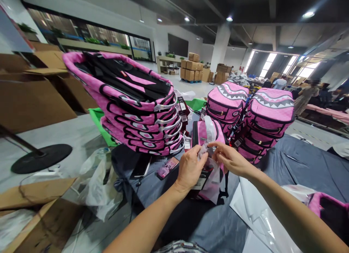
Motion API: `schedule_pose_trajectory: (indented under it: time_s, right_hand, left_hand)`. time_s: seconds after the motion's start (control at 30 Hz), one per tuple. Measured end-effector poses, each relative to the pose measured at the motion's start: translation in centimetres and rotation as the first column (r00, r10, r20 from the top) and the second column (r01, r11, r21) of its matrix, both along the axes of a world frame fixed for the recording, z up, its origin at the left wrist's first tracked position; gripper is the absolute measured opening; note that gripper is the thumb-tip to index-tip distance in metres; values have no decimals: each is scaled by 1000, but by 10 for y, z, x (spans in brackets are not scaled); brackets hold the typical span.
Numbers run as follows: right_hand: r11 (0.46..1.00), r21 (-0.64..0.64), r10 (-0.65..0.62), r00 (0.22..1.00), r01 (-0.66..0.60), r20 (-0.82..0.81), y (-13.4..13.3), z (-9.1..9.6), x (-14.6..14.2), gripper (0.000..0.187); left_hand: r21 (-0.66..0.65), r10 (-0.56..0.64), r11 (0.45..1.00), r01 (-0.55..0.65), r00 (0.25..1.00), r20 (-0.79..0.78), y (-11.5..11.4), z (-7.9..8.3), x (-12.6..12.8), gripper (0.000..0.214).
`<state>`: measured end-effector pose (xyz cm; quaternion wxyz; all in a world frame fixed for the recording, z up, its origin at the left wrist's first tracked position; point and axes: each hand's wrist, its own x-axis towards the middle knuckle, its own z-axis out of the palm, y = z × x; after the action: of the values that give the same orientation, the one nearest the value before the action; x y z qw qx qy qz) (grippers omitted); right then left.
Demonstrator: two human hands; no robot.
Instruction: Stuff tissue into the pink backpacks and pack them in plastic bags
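A pink backpack with black trim [201, 131] stands upright on the dark cloth in front of me. White wrapping paper [214, 189] hangs down its near side, and more white wrap covers its top handle. My left hand [191, 167] is closed, thumb and fingers pinching the paper near the backpack's top. On the other side, my right hand [230, 158] has bent fingers closed on the same paper. A dark hang tag [200, 183] shows below my left hand. Paper and fingers hide part of the backpack's front.
Nested pink backpacks [141, 127] rise in a leaning stack at left. Two more piles, one nearer the middle [227, 100] and one at right [268, 116], stand behind. Phones [168, 167] lie on the dark tablecloth [283, 169]. A cardboard box [46, 216] is at lower left.
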<state>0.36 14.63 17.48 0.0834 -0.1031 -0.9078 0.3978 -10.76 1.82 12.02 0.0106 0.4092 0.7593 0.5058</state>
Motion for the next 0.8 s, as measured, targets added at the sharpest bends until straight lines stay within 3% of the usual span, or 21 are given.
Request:
schedule_pose_trajectory:
  time_s: [0.13,0.2,0.27,0.33,0.43,0.47,0.53,0.6,0.67,0.73,0.8]
  right_hand:
    - [970,241,1,999,-9,33,5,0,-2,41]
    - [931,364,18,1000,-18,3,7,6,1,39]
    - [858,513,50,992,15,-114,13,13,7,36]
    - [702,712,171,963,29,-208,23,19,13,29]
    - [392,912,397,916,-120,-50,41,23,17,31]
    - [320,931,434,901,-176,21,47,23,16,33]
    - [235,943,460,882,-235,105,54,21,12,36]
    - [201,948,485,866,-248,123,58,18,5,36]
    - [201,946,502,856,-254,123,59,16,-3,34]
    - [239,936,503,858,-259,109,58,15,-11,31]
    - [320,911,490,868,-260,76,56,13,-18,25]
  left_hand:
    - [22,54,998,-54,998,19,3,-1,2,18]
    - [24,91,996,-91,996,9,5,-1,3,21]
    - [28,118,993,-118,993,-8,7,0,4,23]
    - [38,123,992,-123,992,-20,9,-1,4,25]
    - [58,117,992,-115,993,-30,10,-2,3,26]
    - [63,123,991,-120,992,-35,10,-3,2,26]
    - [73,142,988,-138,989,-48,11,-4,1,26]
    - [97,158,984,-151,985,-72,11,-6,0,26]
    - [143,172,977,-155,979,-111,11,-8,0,23]
    - [204,184,969,-143,962,-201,10,-10,2,15]
    - [238,195,965,-113,915,-354,8,-10,5,13]
